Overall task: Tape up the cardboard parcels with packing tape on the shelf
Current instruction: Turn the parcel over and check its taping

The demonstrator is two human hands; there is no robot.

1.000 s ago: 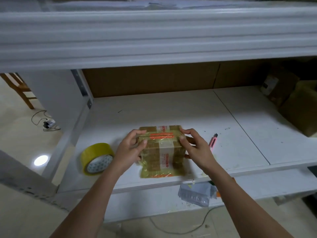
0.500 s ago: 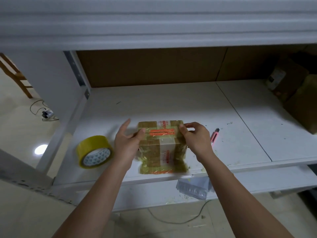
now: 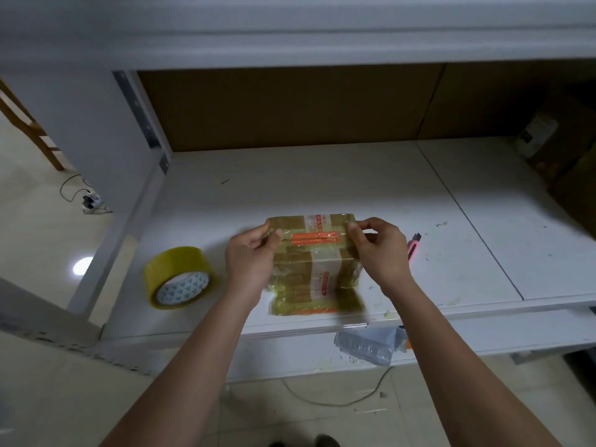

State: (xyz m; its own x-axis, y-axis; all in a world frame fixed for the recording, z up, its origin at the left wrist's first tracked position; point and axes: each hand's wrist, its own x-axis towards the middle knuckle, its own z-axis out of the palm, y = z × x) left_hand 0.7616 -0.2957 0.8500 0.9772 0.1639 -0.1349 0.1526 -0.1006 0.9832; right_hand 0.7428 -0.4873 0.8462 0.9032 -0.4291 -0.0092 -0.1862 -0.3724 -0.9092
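Note:
A small cardboard parcel, wrapped in shiny yellowish tape with an orange label on top, sits near the front of the white shelf. My left hand grips its left top edge, thumb on top and fingers curled down the side. My right hand holds the right top edge, fingers curled over the corner. A roll of yellowish packing tape lies tilted on the shelf to the left of the parcel, a hand's width from my left hand.
A pink utility knife lies just right of my right hand. Brown cardboard boxes stand at the far right of the shelf. A crumpled clear plastic tray lies on the lower ledge. A cable runs on the floor.
Both hands shifted on the parcel: the left fingers, spread half a second ago, are now curled at the left edge, and the right hand has closed over the right top corner. The view tilted down slightly.

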